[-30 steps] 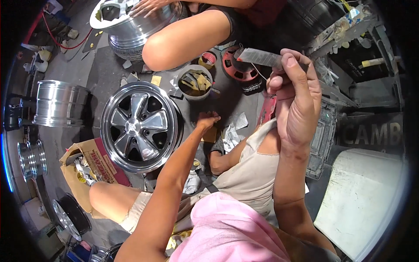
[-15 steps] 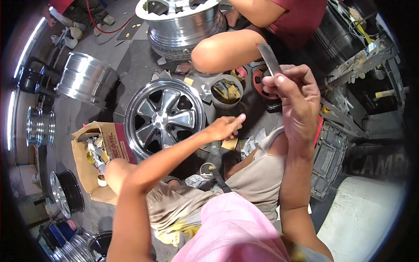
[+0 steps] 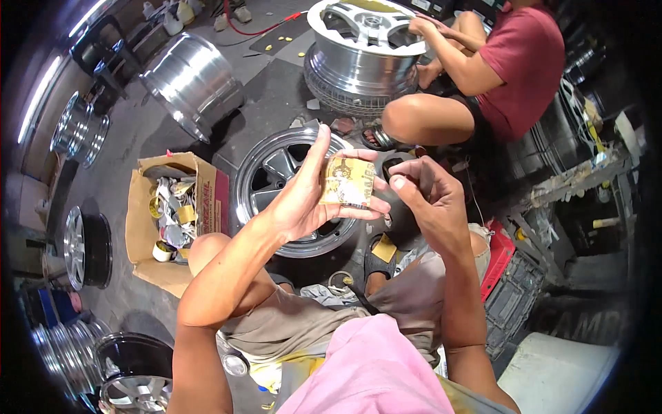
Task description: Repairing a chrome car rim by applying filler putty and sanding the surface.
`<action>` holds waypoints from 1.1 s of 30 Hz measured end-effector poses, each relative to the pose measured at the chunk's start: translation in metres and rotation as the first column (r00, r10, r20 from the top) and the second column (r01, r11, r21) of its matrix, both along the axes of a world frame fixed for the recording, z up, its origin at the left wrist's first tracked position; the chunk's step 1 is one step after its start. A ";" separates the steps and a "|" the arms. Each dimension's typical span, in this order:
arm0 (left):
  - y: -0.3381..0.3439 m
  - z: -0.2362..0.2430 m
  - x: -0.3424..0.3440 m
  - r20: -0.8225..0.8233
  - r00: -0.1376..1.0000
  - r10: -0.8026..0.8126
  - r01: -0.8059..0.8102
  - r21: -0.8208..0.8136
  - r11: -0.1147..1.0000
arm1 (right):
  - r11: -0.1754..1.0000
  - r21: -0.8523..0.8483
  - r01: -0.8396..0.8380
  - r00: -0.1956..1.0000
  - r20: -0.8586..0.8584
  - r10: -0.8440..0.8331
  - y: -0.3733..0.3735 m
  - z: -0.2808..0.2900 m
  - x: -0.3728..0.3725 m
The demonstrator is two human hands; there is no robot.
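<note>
In front of me my left hand [image 3: 302, 200] is turned palm up, its thumb raised and fingers stretched out. It supports a square yellow piece of sandpaper [image 3: 349, 182] with a printed back, lying across the palm and fingers. Just right of it is my right hand [image 3: 436, 205], its fingers curled toward the thumb in a pinch. Something dark shows at its fingertips, too unclear to name. Below both hands a polished five-spoke wheel [image 3: 267, 196] lies face up on the floor, partly covered by the left hand. Another yellow sandpaper piece [image 3: 384, 249] rests on my right sandal.
An open cardboard box [image 3: 146, 261] of scraps and tape rolls stands by my left knee. Across from me a person in a red shirt [image 3: 527, 65] works at a wheel [image 3: 341, 76] stacked on a tyre. Bare rims [image 3: 189, 83] stand at the left; a red-and-black case [image 3: 514, 283] lies right.
My left hand has turned palm up and now carries the sandpaper. My right hand has lowered toward it; the thin metal blade it held up no longer shows clearly. The view has shifted.
</note>
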State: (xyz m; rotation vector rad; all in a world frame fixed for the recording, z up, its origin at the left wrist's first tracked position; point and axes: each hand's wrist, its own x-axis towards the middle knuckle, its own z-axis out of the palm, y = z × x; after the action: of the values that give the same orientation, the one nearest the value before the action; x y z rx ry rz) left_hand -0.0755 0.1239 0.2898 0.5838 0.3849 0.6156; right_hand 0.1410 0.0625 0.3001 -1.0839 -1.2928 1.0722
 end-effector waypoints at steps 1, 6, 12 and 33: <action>-0.001 0.001 -0.005 -0.017 1.000 0.019 -0.019 0.015 1.000 | 0.999 -0.049 0.004 0.999 0.040 -0.003 0.003 0.001 -0.007; -0.002 -0.010 -0.018 -0.103 0.994 0.043 -0.035 0.072 0.997 | 0.997 -0.081 0.008 0.989 0.150 0.004 0.017 -0.011 -0.033; 0.006 -0.012 -0.038 -0.445 0.861 0.246 0.022 0.516 0.856 | 0.998 -0.055 0.036 0.970 0.243 -0.022 0.029 -0.012 -0.046; 0.016 -0.002 -0.058 -0.510 0.733 0.450 -0.071 0.600 0.797 | 0.965 0.188 -0.183 0.823 0.567 0.046 0.005 -0.004 -0.020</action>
State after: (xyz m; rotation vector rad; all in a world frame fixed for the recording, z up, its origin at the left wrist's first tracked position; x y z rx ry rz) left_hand -0.1335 0.1394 0.2879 1.3277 0.9721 0.8155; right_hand 0.1210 0.0675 0.2958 -1.1925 -1.9248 0.6713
